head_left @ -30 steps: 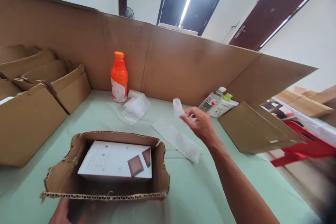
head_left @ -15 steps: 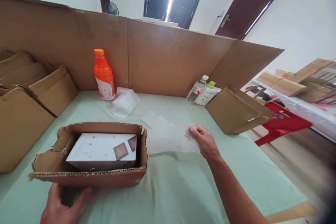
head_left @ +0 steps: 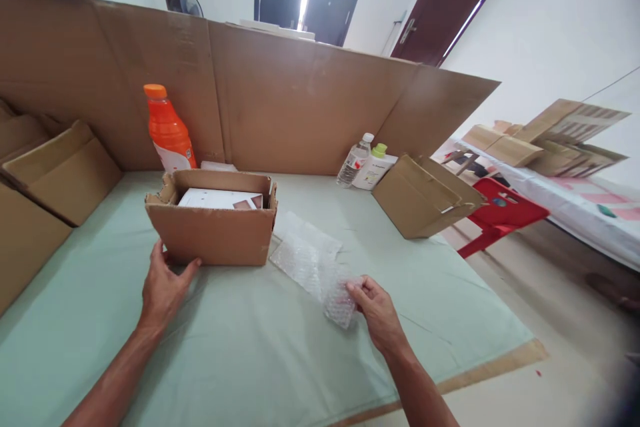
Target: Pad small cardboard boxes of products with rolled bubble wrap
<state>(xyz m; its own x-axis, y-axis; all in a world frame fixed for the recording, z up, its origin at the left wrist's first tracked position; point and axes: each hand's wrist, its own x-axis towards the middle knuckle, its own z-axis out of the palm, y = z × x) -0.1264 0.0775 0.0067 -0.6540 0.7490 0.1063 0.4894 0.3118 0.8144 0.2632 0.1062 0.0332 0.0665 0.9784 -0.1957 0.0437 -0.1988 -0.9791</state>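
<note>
An open cardboard box [head_left: 215,237] with a torn rim stands on the pale green cloth, a white printed box [head_left: 215,199] inside it. At its lower front left is my left hand [head_left: 167,287], thumb and fingers spread against the cardboard but not wrapped round it. My right hand [head_left: 373,307] pinches one corner of a sheet of bubble wrap [head_left: 305,263]. The rest of that sheet trails over the cloth toward the box's right side, where it overlaps more clear wrap.
Behind the box stands an orange bottle [head_left: 170,130]. A clear water bottle [head_left: 355,161], a white bottle with a green cap [head_left: 374,170] and a tilted carton [head_left: 420,200] are at the back right. Cartons [head_left: 55,173] crowd the left; a cardboard wall [head_left: 310,107] closes the back.
The cardboard box has moved away from me toward the back, and my left hand has followed it. My right hand has drawn the bubble wrap nearer to me. The view has shifted too.
</note>
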